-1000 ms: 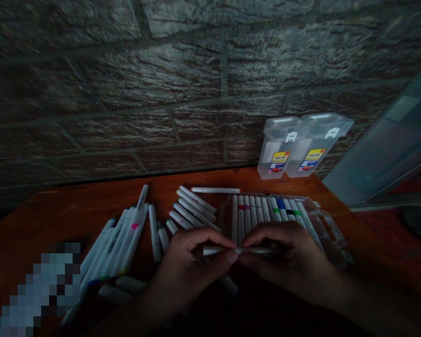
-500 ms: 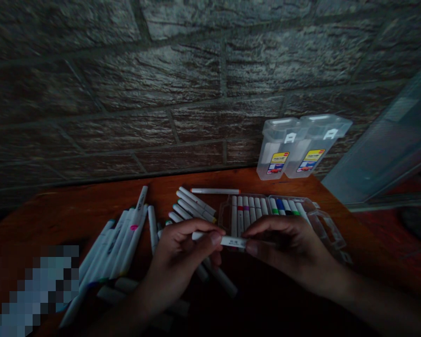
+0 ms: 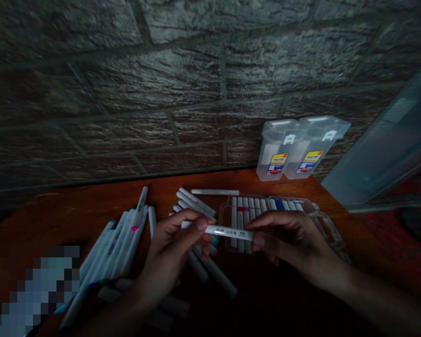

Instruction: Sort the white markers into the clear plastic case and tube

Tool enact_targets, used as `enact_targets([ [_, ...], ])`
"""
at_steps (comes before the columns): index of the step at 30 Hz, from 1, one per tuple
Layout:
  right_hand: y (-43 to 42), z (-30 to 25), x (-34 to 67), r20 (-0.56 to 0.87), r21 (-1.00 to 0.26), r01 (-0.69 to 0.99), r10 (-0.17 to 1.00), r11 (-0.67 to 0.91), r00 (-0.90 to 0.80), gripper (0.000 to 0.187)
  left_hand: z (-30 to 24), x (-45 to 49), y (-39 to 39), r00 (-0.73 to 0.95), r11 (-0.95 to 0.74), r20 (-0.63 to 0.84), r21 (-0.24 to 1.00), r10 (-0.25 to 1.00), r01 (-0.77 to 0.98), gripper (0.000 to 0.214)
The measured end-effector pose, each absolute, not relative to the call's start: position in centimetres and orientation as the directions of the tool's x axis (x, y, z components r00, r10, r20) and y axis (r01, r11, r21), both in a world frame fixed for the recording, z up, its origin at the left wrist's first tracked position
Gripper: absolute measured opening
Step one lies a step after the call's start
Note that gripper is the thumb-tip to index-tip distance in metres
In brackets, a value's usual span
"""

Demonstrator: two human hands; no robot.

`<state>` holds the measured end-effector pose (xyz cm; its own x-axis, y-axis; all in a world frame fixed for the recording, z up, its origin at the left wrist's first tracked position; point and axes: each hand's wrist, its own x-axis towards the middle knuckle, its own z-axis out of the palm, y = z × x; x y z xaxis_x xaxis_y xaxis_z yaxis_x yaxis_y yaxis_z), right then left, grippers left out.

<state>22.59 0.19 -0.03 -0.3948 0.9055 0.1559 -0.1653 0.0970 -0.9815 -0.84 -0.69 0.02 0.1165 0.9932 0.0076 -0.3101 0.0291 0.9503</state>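
Observation:
A white marker (image 3: 229, 232) with dark printing lies nearly level between my two hands. My left hand (image 3: 178, 248) pinches its left end between thumb and fingers. At the other end, my right hand (image 3: 298, 238) grips it the same way, hiding the tip. Behind the hands, an open clear marker case (image 3: 224, 213) holds a row of white markers with coloured bands, partly covered by my right hand. Loose markers (image 3: 214, 274) lie on the table under and beside my left hand.
Two upright translucent marker boxes (image 3: 303, 161) stand against the brick wall (image 3: 196, 89) at the back right. On the wooden table (image 3: 73, 199), a pile of white markers (image 3: 122, 238) lies to the left. One orange-ended marker (image 3: 215, 192) rests crosswise near the wall.
My hands have moved slightly apart along the marker, so more of its barrel and printing shows. My right hand has shifted a little to the right.

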Motion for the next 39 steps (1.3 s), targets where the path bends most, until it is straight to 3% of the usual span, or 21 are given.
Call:
enact_targets([
  [9, 0.14, -0.28, 22.87, 0.114, -0.972, -0.234, 0.888, 0.007, -0.446, 0.016, 0.38, -0.79, -0.66, 0.110, 0.052, -0.014, 0.937, 0.994, -0.346, 0.015],
  [24, 0.04, -0.26, 22.94, 0.165, -0.967, -0.248, 0.878, 0.055, -0.449, 0.025, 0.68, -0.58, -0.80, 0.090, 0.057, -0.029, 0.943, 0.996, -0.329, 0.018],
  [32, 0.10, -0.33, 22.79, 0.151, -0.974, -0.219, 0.896, 0.062, -0.418, 0.013, 0.39, -0.90, -1.01, 0.092, 0.018, 0.004, 0.972, 0.996, -0.234, 0.017],
  [39, 0.18, -0.37, 22.97, 0.125, -0.979, -0.199, 0.904, 0.046, -0.408, 0.017, 0.53, -0.73, -0.88, 0.074, 0.020, -0.001, 0.965, 0.997, -0.261, 0.019],
])
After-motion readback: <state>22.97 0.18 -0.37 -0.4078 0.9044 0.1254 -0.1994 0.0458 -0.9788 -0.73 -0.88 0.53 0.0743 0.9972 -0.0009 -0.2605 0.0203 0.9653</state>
